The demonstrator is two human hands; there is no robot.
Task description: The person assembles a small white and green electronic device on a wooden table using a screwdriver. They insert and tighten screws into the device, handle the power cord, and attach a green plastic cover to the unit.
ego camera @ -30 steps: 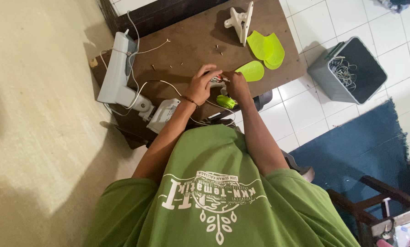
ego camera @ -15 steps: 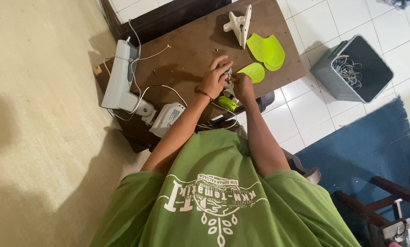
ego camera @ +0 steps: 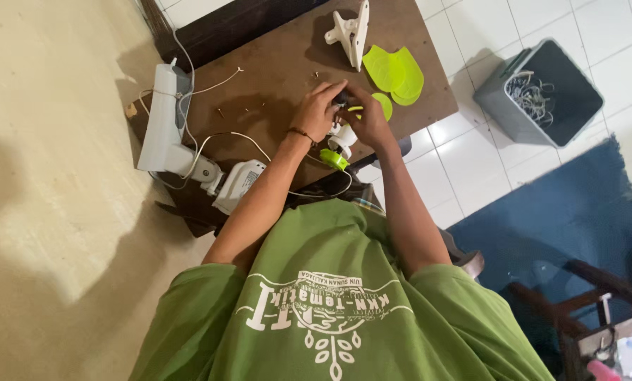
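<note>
Working: both hands meet over a small white-and-green part (ego camera: 341, 137) near the table's front edge
Left hand (ego camera: 318, 113): fingers curled down onto the top of the part, thumb tucked under — pinching it from the left; a dark band sits on the wrist
Right hand (ego camera: 367, 116): fingertips pressed together on the same part from the right; what lies between the tips is too small to tell
Part: held just above the brown table (ego camera: 274, 63), between the two hands, its green end (ego camera: 333, 159) poking out below the wrists toward the person's chest
Change: a second ago the hands sat lower and the left hand cupped loosely; half a second ago the left thumb lifted; now both sets of fingers are closed tighter on the part — the work looks like fine fitting, not carrying
Wire: a thin white lead (ego camera: 252, 144) runs from under the left wrist to a white unit (ego camera: 237, 185) at the table's left corner
Nearby: yellow-green blades (ego camera: 393, 70) just beyond the right hand, a white clip (ego camera: 351, 28) farther back, small screws (ego camera: 245, 111) left of the hands
Floor: grey bin (ego camera: 535, 92) with wire scraps, well apart on the tiles
</note>
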